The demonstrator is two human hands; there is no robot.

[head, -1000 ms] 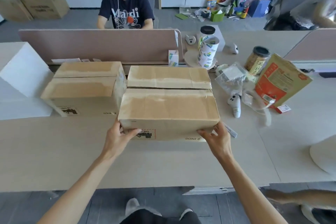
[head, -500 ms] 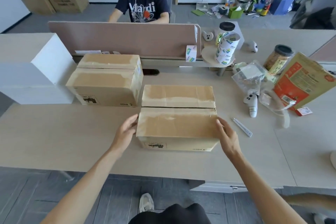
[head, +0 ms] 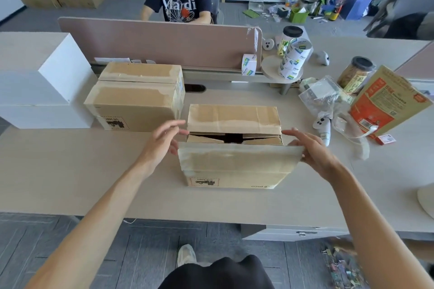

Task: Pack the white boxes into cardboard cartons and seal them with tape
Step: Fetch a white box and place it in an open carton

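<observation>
Pale desk (head: 70, 171) with half-open carton (head: 234, 164), pink divider (head: 152, 44), grey floor (head: 117, 12) beyond

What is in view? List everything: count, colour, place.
near carton: 1, brown, desk centre, front flap raised
far carton: 1, brown, closed, behind left
white boxes: 2 it seems, stacked, desk's left end
tape rolls: several, white printed, stand by divider
jars: 2, dark-lidded, far right
bag: 1, orange, right
controller: 1, white, right of near carton
divider: 1, pinkish, behind cartons
seated person: 1, dark shirt, behind divider
desk: 1, pale wood
left hand: 1, fingers straight, at flap's left end
right hand: 1, fingers straight, at flap's right end
</observation>
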